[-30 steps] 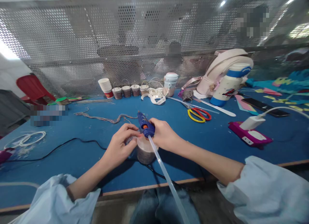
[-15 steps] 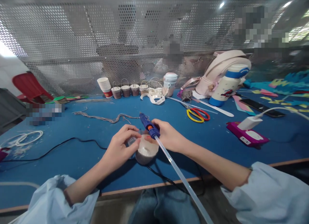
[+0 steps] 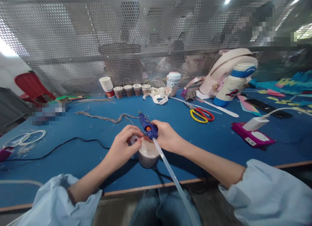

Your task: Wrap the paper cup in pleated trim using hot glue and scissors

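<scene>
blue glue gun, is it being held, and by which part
Yes: the right hand holds the blue glue gun at its rear; the grip underneath is hidden.

4 cups stand behind the glue gun, right of a cup stack.

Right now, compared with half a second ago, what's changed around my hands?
Your right hand has turned the glue gun slightly, swinging the glue stick's trailing end left. Nothing was visibly grasped or released. Your left hand stays at the cup; the scissors and small cups stayed put.
</scene>
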`<control>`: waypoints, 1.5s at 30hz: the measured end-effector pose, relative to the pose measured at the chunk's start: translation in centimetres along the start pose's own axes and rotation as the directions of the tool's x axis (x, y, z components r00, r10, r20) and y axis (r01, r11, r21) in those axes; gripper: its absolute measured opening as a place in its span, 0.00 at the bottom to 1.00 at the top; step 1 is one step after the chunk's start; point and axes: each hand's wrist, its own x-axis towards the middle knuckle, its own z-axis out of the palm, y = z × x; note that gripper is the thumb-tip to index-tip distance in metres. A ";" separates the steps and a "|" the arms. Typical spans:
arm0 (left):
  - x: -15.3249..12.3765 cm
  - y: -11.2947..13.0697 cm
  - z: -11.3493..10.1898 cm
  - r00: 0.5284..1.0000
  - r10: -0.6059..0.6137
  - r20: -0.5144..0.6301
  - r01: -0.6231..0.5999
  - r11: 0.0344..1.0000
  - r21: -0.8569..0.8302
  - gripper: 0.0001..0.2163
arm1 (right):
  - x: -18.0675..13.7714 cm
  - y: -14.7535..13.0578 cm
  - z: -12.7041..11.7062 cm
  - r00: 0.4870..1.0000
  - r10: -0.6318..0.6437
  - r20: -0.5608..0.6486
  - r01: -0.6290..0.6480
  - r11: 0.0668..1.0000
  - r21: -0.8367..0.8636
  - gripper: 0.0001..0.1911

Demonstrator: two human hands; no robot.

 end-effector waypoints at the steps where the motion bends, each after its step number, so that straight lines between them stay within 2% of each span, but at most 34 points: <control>1: 0.0 0.0 0.0 1.000 -0.002 -0.002 0.002 1.000 0.003 0.03 | 0.0 0.0 -0.3 1.000 0.018 0.024 -0.018 0.999 0.032 0.15; 6: 0.1 0.1 -0.1 1.000 -0.022 0.002 0.022 1.000 0.012 0.05 | -0.4 0.2 -1.8 0.979 0.147 0.142 -0.184 0.937 0.297 0.21; 10: 0.2 0.2 -0.2 0.999 -0.045 0.002 0.045 0.999 0.002 0.05 | -1.0 0.4 -2.4 0.964 0.241 0.110 -0.265 0.874 0.406 0.21; 14: 0.3 0.4 -0.2 0.997 -0.080 0.003 0.080 0.996 -0.036 0.05 | -1.1 -0.2 -2.2 0.966 0.233 0.110 -0.258 0.877 0.405 0.20; 18: 0.2 0.3 -0.2 0.997 -0.078 -0.013 0.077 0.995 -0.070 0.04 | -0.8 -1.2 -1.5 0.981 0.138 0.135 -0.175 0.929 0.326 0.18; 24: 0.0 0.1 -0.1 0.994 -0.111 -0.006 0.111 0.992 -0.060 0.05 | -0.1 -1.5 -0.3 0.998 0.041 0.056 -0.048 0.990 0.133 0.14; 31: 0.1 0.1 0.2 0.990 -0.141 -0.029 0.138 0.987 -0.088 0.05 | -0.2 -0.6 0.7 0.999 -0.037 -0.006 0.037 0.999 0.040 0.12; 34: 0.1 0.2 0.1 0.994 -0.105 -0.024 0.102 0.989 -0.103 0.05 | -0.5 -0.5 0.1 0.999 -0.007 0.033 0.005 0.996 0.089 0.15; 38: 0.2 0.3 -0.4 0.997 -0.065 0.043 0.070 0.989 -0.130 0.03 | -1.1 -0.6 -1.3 0.987 0.110 0.120 -0.137 0.958 0.250 0.19; 42: 0.5 0.3 -1.2 0.989 -0.100 0.112 0.117 0.980 -0.162 0.04 | -1.7 -0.7 -1.9 0.972 0.199 0.124 -0.230 0.914 0.333 0.19; 45: 0.7 0.3 -2.1 0.970 -0.157 0.184 0.191 0.964 -0.186 0.06 | -2.1 -0.5 -1.8 0.972 0.208 0.113 -0.234 0.910 0.342 0.18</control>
